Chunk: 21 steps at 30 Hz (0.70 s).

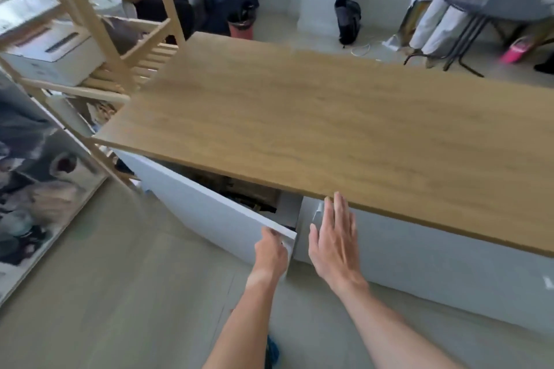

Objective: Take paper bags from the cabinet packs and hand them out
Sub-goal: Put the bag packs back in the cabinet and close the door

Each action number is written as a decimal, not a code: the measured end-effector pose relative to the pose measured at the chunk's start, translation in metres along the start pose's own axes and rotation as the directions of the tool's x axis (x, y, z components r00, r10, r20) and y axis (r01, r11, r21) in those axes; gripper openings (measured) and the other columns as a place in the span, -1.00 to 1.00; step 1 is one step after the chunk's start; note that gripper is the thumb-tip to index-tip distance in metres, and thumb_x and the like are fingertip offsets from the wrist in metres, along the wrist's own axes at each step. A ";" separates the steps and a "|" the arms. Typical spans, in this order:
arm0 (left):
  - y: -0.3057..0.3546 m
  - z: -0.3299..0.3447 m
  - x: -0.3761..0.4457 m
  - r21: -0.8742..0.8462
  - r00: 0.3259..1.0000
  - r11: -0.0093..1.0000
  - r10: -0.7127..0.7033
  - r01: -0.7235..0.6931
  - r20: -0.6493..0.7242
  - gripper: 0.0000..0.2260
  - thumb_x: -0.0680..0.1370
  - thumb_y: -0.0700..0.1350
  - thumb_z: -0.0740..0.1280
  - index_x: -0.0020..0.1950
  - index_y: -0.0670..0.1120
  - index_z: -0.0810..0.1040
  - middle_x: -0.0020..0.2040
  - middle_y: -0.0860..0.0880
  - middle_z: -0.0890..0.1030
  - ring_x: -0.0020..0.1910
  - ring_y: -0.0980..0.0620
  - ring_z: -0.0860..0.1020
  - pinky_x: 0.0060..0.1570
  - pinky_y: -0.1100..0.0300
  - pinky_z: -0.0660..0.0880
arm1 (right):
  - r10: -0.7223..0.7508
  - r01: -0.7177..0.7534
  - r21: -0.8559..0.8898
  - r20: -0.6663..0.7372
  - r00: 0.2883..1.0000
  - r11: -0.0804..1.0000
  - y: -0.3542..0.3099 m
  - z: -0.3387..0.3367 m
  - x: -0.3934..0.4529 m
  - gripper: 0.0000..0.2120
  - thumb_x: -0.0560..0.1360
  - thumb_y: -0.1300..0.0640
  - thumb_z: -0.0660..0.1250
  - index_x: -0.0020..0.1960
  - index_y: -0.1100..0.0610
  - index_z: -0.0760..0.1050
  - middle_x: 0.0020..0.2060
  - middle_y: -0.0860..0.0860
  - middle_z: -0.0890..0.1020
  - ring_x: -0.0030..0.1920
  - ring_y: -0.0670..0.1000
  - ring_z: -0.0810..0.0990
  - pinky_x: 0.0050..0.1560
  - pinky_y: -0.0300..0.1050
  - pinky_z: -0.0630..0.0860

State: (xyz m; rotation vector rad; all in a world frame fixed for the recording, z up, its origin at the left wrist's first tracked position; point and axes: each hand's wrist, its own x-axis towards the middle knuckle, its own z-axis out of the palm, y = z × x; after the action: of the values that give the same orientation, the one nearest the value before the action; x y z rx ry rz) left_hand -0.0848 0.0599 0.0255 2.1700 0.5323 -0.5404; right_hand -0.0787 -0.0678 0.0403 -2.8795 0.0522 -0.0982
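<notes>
Scene is bright, evenly lit by soft, diffuse light; no hard shadows on the wooden countertop (pixel 314 129). Strongest brightness sits at upper left, where the area behind the wooden shelf unit (pixel 99 39) is washed out. The open cabinet interior (pixel 239 192) under the countertop is dark, contents hard to tell. Wide-angle distortion bends straight edges toward the frame borders. Motion blur smears the whole frame, worst at the left edge and the far background; the right hand (pixel 334 244) and left hand (pixel 271 252) are slightly soft.
</notes>
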 end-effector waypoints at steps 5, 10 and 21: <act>0.042 -0.011 0.044 0.071 0.991 0.997 -0.011 0.001 0.137 -0.68 0.62 -0.30 0.09 0.38 -0.22 0.23 0.28 -0.24 0.48 0.24 -0.19 0.48 0.05 0.11 0.39 | 0.093 -0.093 0.000 -0.034 0.995 0.996 -0.002 0.000 0.059 -0.41 0.57 0.03 0.18 0.51 0.30 0.21 0.53 0.21 0.17 0.53 0.20 0.14 0.47 0.16 0.14; 0.053 -0.009 0.077 0.077 0.965 0.994 0.052 -0.074 0.257 -0.74 0.53 -0.35 0.02 0.21 -0.17 0.21 0.15 -0.25 0.52 0.18 -0.25 0.49 0.22 -0.08 0.40 | 0.261 -0.260 0.023 -0.056 0.964 0.965 -0.011 0.013 0.103 -0.35 0.54 -0.07 -0.05 0.49 0.31 0.25 0.53 0.23 0.18 0.51 0.21 0.20 0.44 0.14 0.21; 0.039 -0.023 0.107 0.247 0.880 0.867 0.348 -0.434 0.323 -0.71 0.56 -0.29 0.06 0.25 -0.05 0.27 0.05 -0.15 0.62 0.01 -0.20 0.57 -0.13 0.05 0.44 | 0.374 -0.380 -0.063 -0.086 0.923 0.923 -0.006 0.036 0.112 -0.31 0.62 -0.09 -0.26 0.48 0.37 0.23 0.49 0.26 0.26 0.49 0.22 0.25 0.45 0.13 0.10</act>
State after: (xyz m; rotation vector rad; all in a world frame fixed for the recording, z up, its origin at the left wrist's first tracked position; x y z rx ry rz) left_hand 0.0280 0.0759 0.0046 2.3638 -0.1648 -0.7100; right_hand 0.0360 -0.0577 0.0137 -2.8812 0.6354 -0.1284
